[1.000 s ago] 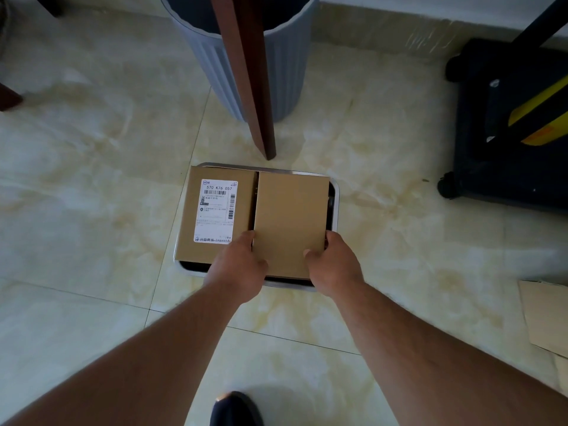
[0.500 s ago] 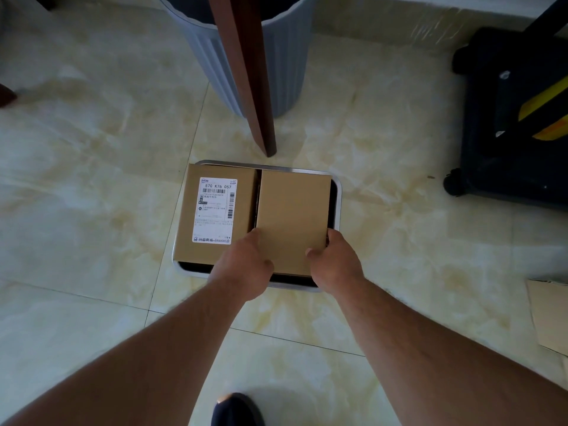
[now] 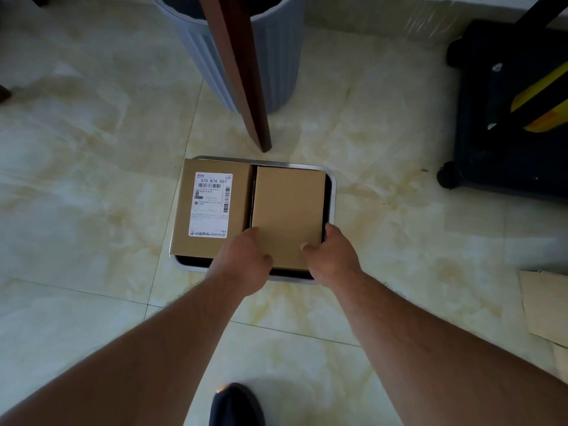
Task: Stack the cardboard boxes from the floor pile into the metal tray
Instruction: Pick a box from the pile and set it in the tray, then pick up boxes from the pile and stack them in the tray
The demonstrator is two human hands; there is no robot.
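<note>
Moved: plain box (image 3: 287, 215) has barely shifted; I've kept both hands on.
Grip: left hand (image 3: 246, 262), right hand (image 3: 333, 256) clasp its near corners.
Handling: light, stiff; I'd hold the side edges.
Beside grip: labelled box (image 3: 212, 207), left, sharing metal tray (image 3: 333, 192).

Matt cardboard boxes (image 3: 287, 210) in shiny metal tray (image 3: 334, 192); glossy floor tiles (image 3: 92, 179).

A home, seemingly: marble-look floor tiles (image 3: 92, 179), ribbed bin (image 3: 276, 56) (grey), wooden furniture leg (image 3: 246, 87).
</note>
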